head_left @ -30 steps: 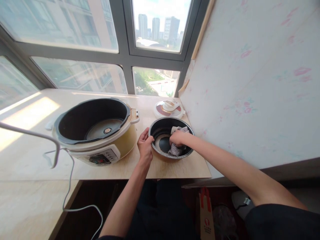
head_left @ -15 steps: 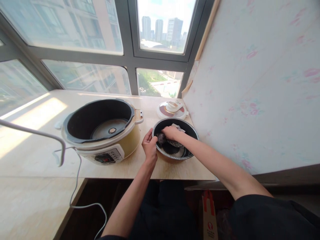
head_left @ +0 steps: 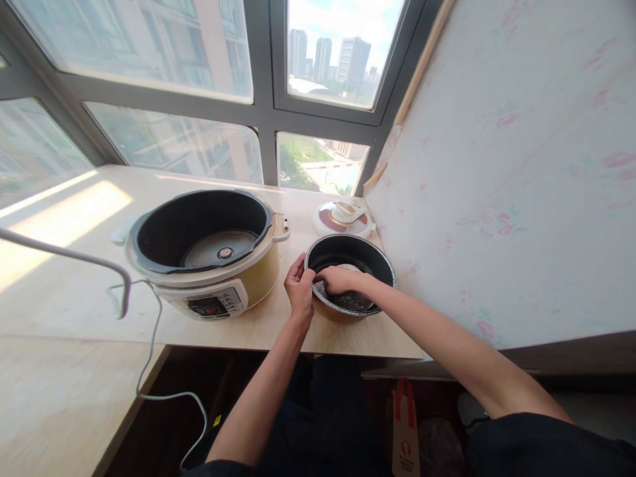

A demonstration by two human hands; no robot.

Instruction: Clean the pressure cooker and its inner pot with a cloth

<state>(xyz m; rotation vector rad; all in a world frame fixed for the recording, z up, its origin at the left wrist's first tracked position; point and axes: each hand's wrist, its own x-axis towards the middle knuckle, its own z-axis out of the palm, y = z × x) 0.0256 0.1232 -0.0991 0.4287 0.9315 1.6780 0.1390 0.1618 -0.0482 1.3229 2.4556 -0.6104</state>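
Note:
A black-lined inner pot (head_left: 377,262) stands near the front edge of the marble-look counter. My left hand (head_left: 300,288) pinches its left rim, thumb on top and fingers outside. Down inside the pot is my right hand (head_left: 340,279), its fingers closed on a crumpled grey and white cloth (head_left: 355,301) pressed against the inner wall on the left. Part of the cloth is hidden beneath the hand. Behind the pot lies a white and maroon lid (head_left: 330,218) with a raised handle.
To the left sits a lidless electric pressure cooker (head_left: 263,281) with a control panel in front. A grey cord (head_left: 154,331) hangs over the counter edge. Windows (head_left: 328,59) stand behind, a flowered wall (head_left: 497,165) on the right. A paper bag (head_left: 406,430) is below.
My right hand has moved slightly lower and left inside the pot, with the cloth shifting under it. My left hand stays on the rim. The view has shifted a little.

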